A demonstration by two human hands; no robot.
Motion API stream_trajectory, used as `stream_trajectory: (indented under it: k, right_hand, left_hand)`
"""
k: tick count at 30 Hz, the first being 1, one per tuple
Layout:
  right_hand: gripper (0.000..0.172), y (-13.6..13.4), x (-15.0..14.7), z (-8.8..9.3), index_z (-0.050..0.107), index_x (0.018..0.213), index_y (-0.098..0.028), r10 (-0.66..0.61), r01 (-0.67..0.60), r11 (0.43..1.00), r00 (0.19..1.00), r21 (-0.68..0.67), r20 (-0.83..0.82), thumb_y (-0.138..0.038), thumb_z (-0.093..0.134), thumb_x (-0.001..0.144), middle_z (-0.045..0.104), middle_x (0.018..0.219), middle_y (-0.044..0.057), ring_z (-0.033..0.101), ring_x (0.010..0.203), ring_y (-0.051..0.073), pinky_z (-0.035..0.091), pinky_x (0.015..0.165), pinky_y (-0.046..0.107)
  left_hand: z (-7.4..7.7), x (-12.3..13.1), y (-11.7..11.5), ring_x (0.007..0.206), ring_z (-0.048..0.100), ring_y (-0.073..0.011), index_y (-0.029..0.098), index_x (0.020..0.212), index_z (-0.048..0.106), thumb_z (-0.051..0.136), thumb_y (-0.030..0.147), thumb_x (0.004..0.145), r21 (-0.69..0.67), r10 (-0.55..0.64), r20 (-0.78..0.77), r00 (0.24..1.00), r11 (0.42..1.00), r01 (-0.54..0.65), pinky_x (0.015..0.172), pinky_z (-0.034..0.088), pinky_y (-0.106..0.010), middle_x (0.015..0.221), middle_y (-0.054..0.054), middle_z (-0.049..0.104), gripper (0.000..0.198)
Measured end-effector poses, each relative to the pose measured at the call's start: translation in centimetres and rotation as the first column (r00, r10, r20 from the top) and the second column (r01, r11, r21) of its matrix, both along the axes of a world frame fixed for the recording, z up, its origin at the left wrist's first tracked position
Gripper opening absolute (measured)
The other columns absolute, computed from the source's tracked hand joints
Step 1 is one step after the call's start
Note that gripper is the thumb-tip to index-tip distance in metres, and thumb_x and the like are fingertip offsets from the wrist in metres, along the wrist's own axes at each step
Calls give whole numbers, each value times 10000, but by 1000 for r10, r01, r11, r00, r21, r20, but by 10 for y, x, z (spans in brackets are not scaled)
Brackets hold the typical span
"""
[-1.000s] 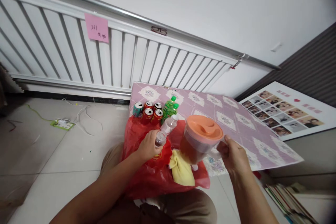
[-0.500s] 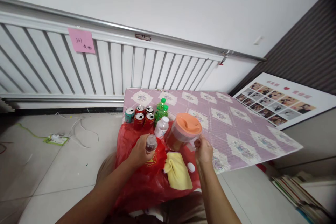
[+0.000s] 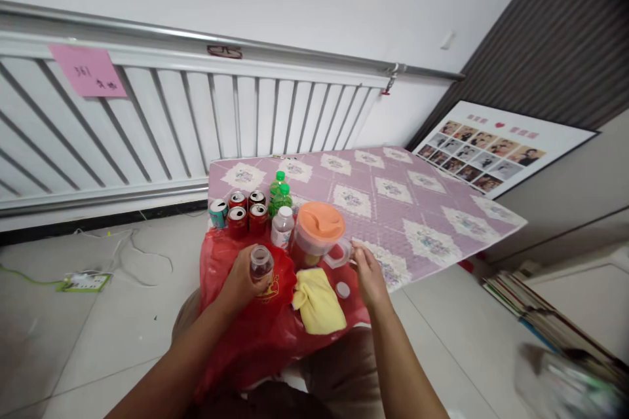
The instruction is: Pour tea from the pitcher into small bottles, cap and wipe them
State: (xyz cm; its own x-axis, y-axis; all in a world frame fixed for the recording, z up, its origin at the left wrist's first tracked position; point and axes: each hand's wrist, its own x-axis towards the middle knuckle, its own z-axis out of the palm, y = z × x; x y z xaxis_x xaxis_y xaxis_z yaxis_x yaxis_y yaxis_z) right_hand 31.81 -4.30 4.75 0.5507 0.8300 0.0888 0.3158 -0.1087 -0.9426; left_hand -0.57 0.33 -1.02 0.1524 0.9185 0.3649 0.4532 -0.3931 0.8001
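Observation:
My left hand (image 3: 242, 280) is wrapped around a small clear bottle (image 3: 262, 266) with no cap on its mouth, held above a red scalloped plate (image 3: 284, 283). To the right stands a clear plastic pitcher (image 3: 305, 253) with an orange lid (image 3: 321, 222); something yellowish shows low inside it. My right hand (image 3: 369, 275) has its curled fingers at the outer edge of the pitcher's handle (image 3: 339, 253), partly hiding that edge. A folded yellow cloth (image 3: 320, 302) lies in front of the pitcher, with a white cap (image 3: 343, 290) beside it.
Several opened drink cans (image 3: 238, 220), two green-capped bottles (image 3: 280, 198) and a white-capped bottle (image 3: 282, 228) stand behind the plate. Red plastic sheeting (image 3: 255, 347) covers the near end of the patterned tablecloth (image 3: 393, 209). A radiator (image 3: 275, 114) runs along the wall.
The whole view has shifted to the right. My right hand has moved slightly outward from the pitcher, so more of its handle shows. The bottle stays in my left hand.

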Motion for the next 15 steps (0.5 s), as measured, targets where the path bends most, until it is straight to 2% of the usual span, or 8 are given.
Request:
stream_trajectory:
  k: [1, 3, 6, 11, 15]
  right_hand:
    - [510, -7, 9, -4, 718, 1002, -215, -3, 5, 999, 999, -42, 42, -678, 594, 827, 760, 1029, 91, 691, 964, 263, 558, 870, 403]
    - [391, -21, 22, -14, 733, 984, -206, 7, 12, 990, 991, -142, 133, -527, 682, 766, 755, 980, 92, 690, 952, 284, 541, 922, 442]
    - [295, -39, 26, -35, 772, 953, -199, 60, 12, 962, 965, -273, 255, -335, 730, 694, 734, 918, 90, 687, 933, 299, 520, 948, 455]
    - [435, -51, 9, -65, 792, 1170, -193, 168, -15, 932, 903, -362, 395, -300, 698, 760, 727, 1062, 128, 688, 1029, 322, 518, 981, 447]
    - [384, -46, 3, -75, 798, 1116, -177, 207, -29, 935, 854, -353, 478, -303, 633, 792, 719, 996, 135, 692, 1003, 332, 523, 993, 465]
  left_hand:
    - [0, 0, 0, 1196, 699, -343, 183, 1340, 555, 779, 264, 737, -4, -4, 1, 1000, 1000, 4, 1091, 587, -530, 1288, -138, 698, 649]
    - [-2, 0, 0, 1205, 698, -339, 190, 1333, 554, 774, 277, 744, -4, -13, 6, 1000, 1000, 13, 1098, 585, -520, 1280, -130, 698, 634]
    - [-4, -1, 1, 1220, 695, -336, 197, 1350, 535, 774, 285, 743, 2, -11, -1, 1000, 1000, 11, 1105, 583, -511, 1295, -127, 690, 658]
    - [-2, -1, 1, 1217, 695, -329, 200, 1362, 518, 775, 289, 749, -8, -1, -12, 1000, 1000, 1, 1094, 581, -518, 1304, -132, 682, 671]
    - [5, 1, 1, 1232, 686, -338, 202, 1340, 543, 774, 296, 742, -36, -14, -13, 1000, 999, 14, 1107, 564, -520, 1296, -138, 688, 648]
